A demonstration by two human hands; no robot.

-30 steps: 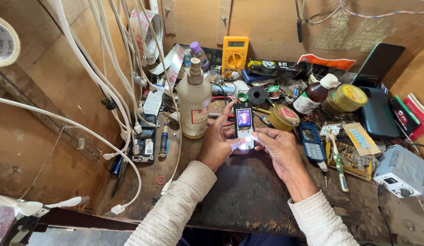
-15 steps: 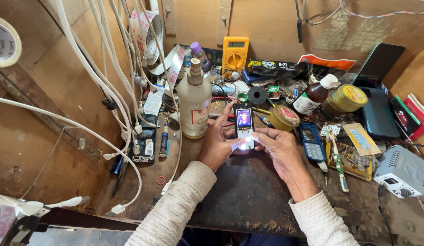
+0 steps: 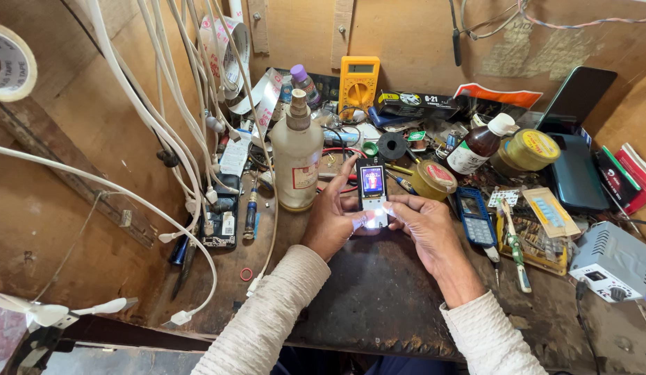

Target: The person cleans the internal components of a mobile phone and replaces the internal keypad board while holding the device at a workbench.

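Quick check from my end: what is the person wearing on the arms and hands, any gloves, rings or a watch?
Both arms are in long sleeves of an off-white, ribbed knit with a fine textured weave. The left sleeve and the right sleeve each end at the wrist. The left hand and the right hand are bare: no gloves, and no watch, ring or band shows in this view.

Wooden workbench [image 3: 378,305]: bottle [image 3: 296,163], multimeter [image 3: 358,82], jars [image 3: 528,149].

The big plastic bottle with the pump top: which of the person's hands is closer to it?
Left. The left hand sits just right of the bottle, nearly touching its base; the right hand is farther right, beyond the small phone.
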